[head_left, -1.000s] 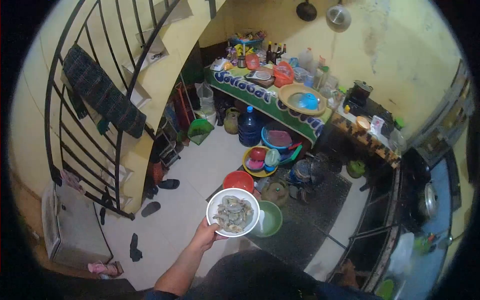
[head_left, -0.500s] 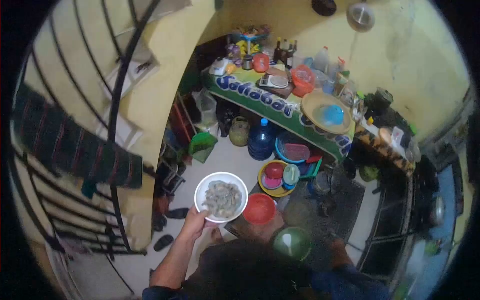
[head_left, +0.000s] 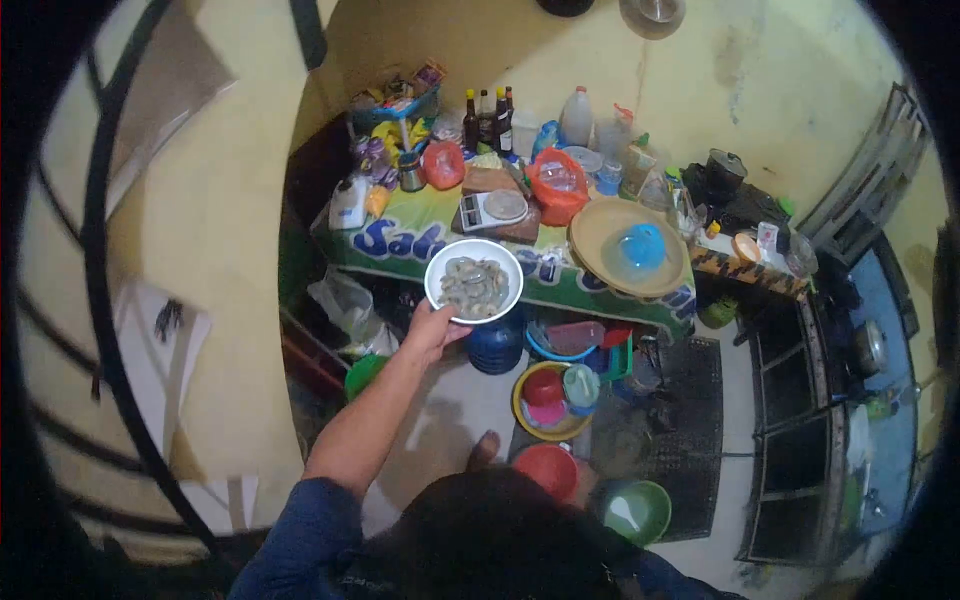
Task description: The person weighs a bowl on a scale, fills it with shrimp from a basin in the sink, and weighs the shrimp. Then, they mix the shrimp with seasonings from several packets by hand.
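Note:
My left hand (head_left: 432, 334) grips the lower left rim of a white bowl (head_left: 434, 302), my arm stretched forward. Raw shrimp (head_left: 474, 287), greyish, lie inside the bowl. Seen from above, the bowl overlaps the front edge of the table, just below a white kitchen scale (head_left: 492, 209) on a wooden board. A blue water jug (head_left: 495, 350) stands on the floor partly behind the bowl. My right hand does not show; only dark clothing appears on that side.
The table (head_left: 390, 210) bears bottles (head_left: 487, 122), an orange-red bag (head_left: 558, 187) and a large tan tray (head_left: 594, 254). On the floor are a yellow basin (head_left: 553, 427), a red basin (head_left: 546, 471) and a green basin (head_left: 650, 505). A black railing (head_left: 95, 235) curves at the left.
My left hand has carried the bowl of shrimp forward and up toward the table's front edge. The camera view has shifted, and the table looks closer. My right arm has dropped out of sight.

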`<control>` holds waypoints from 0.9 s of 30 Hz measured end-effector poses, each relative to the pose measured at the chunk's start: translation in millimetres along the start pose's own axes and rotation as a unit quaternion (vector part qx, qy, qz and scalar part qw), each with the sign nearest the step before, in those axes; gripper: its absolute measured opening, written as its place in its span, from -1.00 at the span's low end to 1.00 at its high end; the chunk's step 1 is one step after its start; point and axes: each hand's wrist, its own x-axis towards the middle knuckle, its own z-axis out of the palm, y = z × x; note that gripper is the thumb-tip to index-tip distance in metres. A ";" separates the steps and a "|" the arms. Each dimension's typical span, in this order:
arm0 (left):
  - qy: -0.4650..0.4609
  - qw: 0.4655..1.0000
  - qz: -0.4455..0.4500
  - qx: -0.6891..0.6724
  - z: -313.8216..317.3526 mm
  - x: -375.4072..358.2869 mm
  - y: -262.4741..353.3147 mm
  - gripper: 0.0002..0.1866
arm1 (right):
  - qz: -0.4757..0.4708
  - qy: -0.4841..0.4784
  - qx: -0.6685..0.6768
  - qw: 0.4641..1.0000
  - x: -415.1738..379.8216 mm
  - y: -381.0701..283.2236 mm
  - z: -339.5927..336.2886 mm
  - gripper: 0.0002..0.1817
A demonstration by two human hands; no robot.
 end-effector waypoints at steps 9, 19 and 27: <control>-0.011 0.998 -0.059 0.009 27.6 259.2 40.5 -0.47 | 0.034 0.067 0.032 0.997 62.7 -113.0 -81.8 -0.82; -0.045 0.991 -0.120 -0.033 36.4 445.9 12.5 -0.45 | 0.134 0.058 0.081 0.986 81.4 -255.4 -132.1 -0.82; -0.120 0.978 -0.173 -0.018 27.1 453.0 16.2 -0.28 | 0.154 0.013 0.122 0.980 95.5 -329.3 -146.3 -0.81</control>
